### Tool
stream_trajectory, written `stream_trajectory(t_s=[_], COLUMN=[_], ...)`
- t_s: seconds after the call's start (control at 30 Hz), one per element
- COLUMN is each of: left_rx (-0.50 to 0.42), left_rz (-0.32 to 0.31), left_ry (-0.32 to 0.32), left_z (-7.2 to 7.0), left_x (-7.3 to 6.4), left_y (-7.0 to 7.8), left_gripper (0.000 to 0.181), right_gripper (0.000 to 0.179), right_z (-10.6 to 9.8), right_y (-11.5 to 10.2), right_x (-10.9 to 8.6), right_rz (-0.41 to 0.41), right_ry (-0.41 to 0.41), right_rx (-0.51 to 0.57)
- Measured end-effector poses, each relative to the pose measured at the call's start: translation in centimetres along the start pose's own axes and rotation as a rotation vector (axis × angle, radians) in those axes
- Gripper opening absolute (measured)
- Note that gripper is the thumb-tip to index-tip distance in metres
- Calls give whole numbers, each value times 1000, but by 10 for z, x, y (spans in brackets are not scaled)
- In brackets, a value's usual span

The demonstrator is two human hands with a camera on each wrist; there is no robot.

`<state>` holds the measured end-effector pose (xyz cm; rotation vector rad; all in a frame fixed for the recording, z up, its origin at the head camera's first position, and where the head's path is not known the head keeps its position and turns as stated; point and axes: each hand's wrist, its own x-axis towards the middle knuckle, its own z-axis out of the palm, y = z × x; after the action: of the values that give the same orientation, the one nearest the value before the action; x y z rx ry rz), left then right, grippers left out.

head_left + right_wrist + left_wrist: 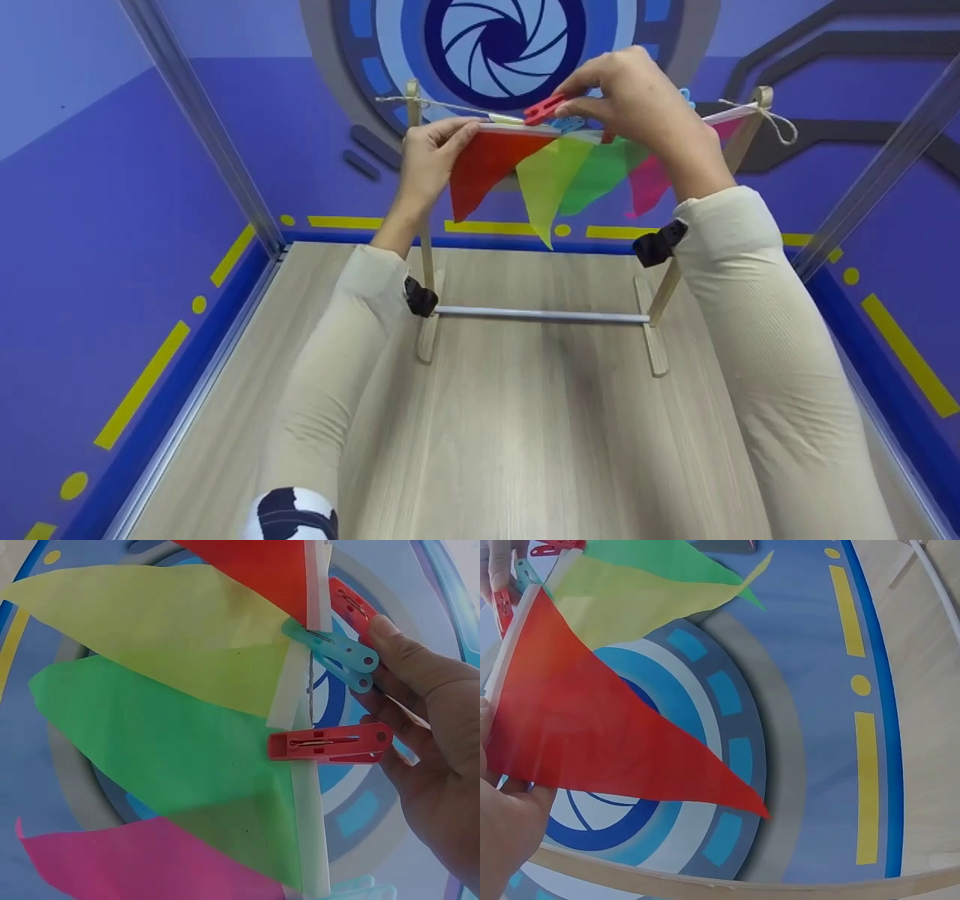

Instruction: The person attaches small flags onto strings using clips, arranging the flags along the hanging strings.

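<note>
My left hand (pixel 429 161) pinches the white top edge of a red triangular flag (pixel 487 172) near its left corner. In my right hand (pixel 637 97), thumb and fingers grip a red clothespin (pixel 543 110) at the flag's other top corner. Right beside it, a blue clothespin (pixel 341 652) is clipped where the red and yellow flags meet. Another red clothespin (pixel 330 742) bites the edge between the yellow flag (pixel 172 630) and the green flag (pixel 172 757). A pink flag (pixel 649 184) hangs further right, partly behind my right forearm.
A string (pixel 456 106) runs between two wooden posts, tied at the right post (pixel 739 146). A white rod (pixel 540 314) joins their feet on the wood-grain table (pixel 517 420). Behind stands a blue patterned wall (pixel 247 127).
</note>
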<state>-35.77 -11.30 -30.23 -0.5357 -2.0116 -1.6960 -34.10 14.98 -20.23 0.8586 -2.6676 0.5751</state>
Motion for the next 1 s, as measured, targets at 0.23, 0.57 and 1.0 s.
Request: stream_trajectory(t_s=[0.23, 0.57, 1.0], left_rx=[9, 22, 47], left_rz=[-16, -21, -8], left_ry=[22, 46, 67], left_z=[3, 6, 10], left_x=[2, 4, 8], left_y=[3, 1, 2], left_gripper=[22, 21, 20], right_gripper=[36, 37, 37], right_z=[-3, -1, 8], right_y=[-2, -6, -17], right_x=[3, 10, 26], right_rz=[33, 31, -9], right_ry=[-34, -54, -92], right_rx=[10, -17, -57])
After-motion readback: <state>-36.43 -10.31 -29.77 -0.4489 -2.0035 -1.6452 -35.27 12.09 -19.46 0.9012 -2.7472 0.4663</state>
